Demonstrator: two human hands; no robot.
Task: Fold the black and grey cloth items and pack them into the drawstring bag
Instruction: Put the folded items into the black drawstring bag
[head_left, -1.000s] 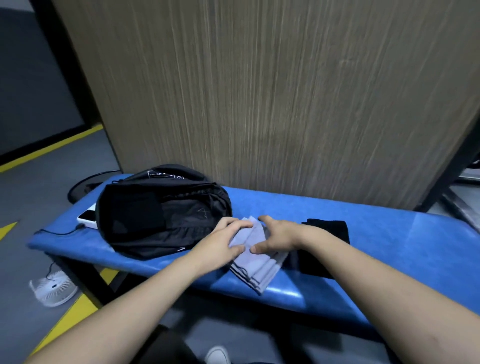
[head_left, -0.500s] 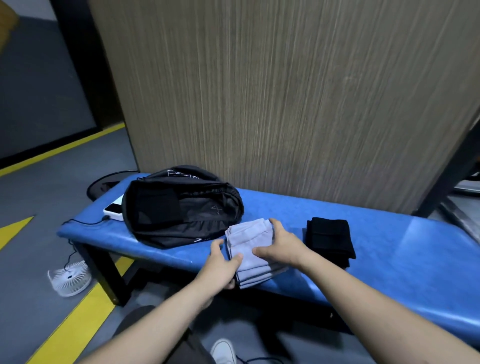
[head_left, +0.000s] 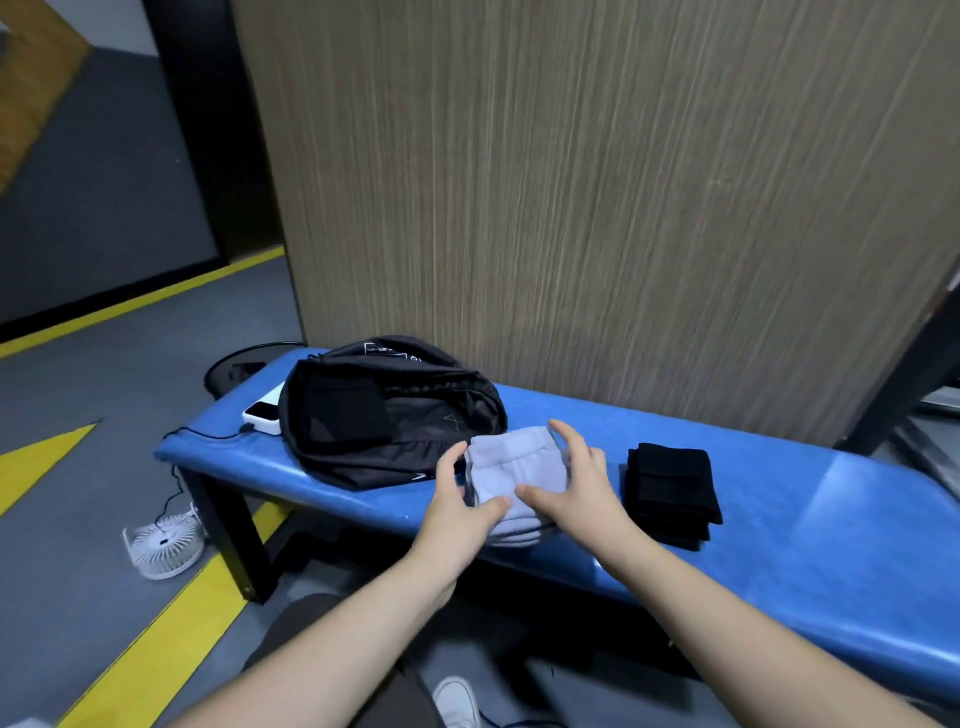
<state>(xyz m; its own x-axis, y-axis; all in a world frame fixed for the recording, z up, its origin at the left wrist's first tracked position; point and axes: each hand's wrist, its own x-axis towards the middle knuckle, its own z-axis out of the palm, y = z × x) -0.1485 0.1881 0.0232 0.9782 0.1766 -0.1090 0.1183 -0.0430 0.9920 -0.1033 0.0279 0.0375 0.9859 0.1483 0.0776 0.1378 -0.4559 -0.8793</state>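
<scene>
**Folded grey cloth held between both hands on blue tabletop**

Grey cloth (head_left: 514, 470): folded into a compact stack, sits near the front edge of the blue padded tabletop (head_left: 810, 525), just right of the drawstring bag (head_left: 387, 415) and touching its near rim.

Left hand (head_left: 460, 506): cups the stack's left side; thumb lies on the cloth's near top, fingers (head_left: 451, 457) curled round the left edge.

Right hand (head_left: 576, 483): cups the right side; thumb on the near top, close to the left thumb, fingers (head_left: 569, 434) spread and bent over the far right corner.

Drawstring bag: black, lies on its side with mouth wide open toward the hands; dark cloth visible inside.

Black cloth (head_left: 670, 488): folded stack on the tabletop, right of the right hand, apart from it.

White device (head_left: 262, 413) with cable sits at the tabletop's left end, partly under the bag. Small white fan (head_left: 163, 543) on the floor.
</scene>
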